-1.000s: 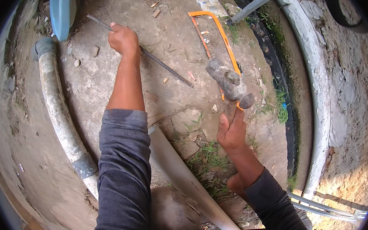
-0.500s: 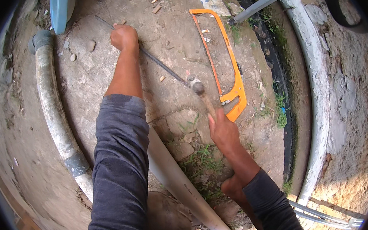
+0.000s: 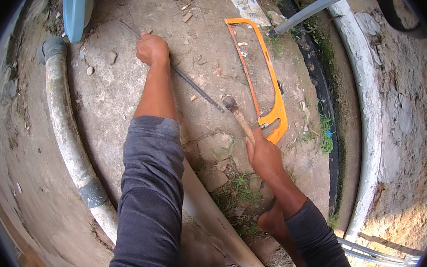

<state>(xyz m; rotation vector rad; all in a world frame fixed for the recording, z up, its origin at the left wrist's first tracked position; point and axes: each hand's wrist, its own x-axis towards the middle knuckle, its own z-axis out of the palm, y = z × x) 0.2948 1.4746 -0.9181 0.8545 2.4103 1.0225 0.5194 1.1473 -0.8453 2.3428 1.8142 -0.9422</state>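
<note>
My left hand (image 3: 152, 49) is closed around a thin dark metal rod (image 3: 194, 86). The rod slants across the concrete, its far tip up and left of my fist and its near end toward the middle. In my right hand (image 3: 265, 155) is a hammer (image 3: 243, 123), gripped by its worn wooden handle. The hammer's grey head is just right of the rod's near end, with a small gap between them. An orange hacksaw (image 3: 273, 78) lies on the ground beyond my right hand, its handle close to my knuckles.
A whitish pipe (image 3: 212, 219) runs beneath my left arm toward the lower middle. At left lies a weathered pipe with grey couplings (image 3: 68, 130). A grey tube (image 3: 319, 5) juts in at upper right, above a dark gutter. Stones (image 3: 111, 57) and broken tile bits (image 3: 187, 17) dot the ground.
The hammer head covered the rod's near end before; now that end shows beside it. The whole scene has shifted slightly down and right in view. Both hands keep their grips.
</note>
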